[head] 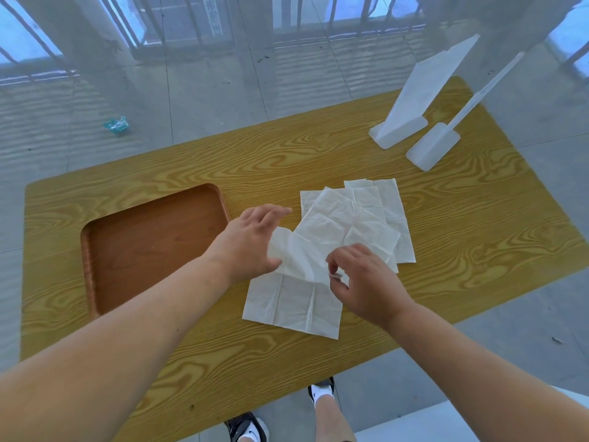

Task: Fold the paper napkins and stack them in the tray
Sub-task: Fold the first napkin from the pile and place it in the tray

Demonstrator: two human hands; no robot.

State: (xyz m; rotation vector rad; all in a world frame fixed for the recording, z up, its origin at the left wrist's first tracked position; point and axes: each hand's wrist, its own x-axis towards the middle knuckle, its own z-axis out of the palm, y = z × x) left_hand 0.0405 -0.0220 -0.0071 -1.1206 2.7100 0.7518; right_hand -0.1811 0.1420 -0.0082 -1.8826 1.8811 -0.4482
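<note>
White tissue is what I've got: my left hand point(251, 240) and right hand point(360, 282) both pinch the top napkin point(322, 237), lifting it off the loose pile point(379, 202) mid-worktop point(318, 148). Tray point(105, 237) just left sits bare, so I'd say nothing's stacked yet, all folding ahead. Plenty of room around; white stands point(411, 122) sit well apart.

Soft, bluish daylight is coming through the far windows point(178, 23), casting faint shadows; wide-angle distortion is bending the edges, slightly hazy
</note>
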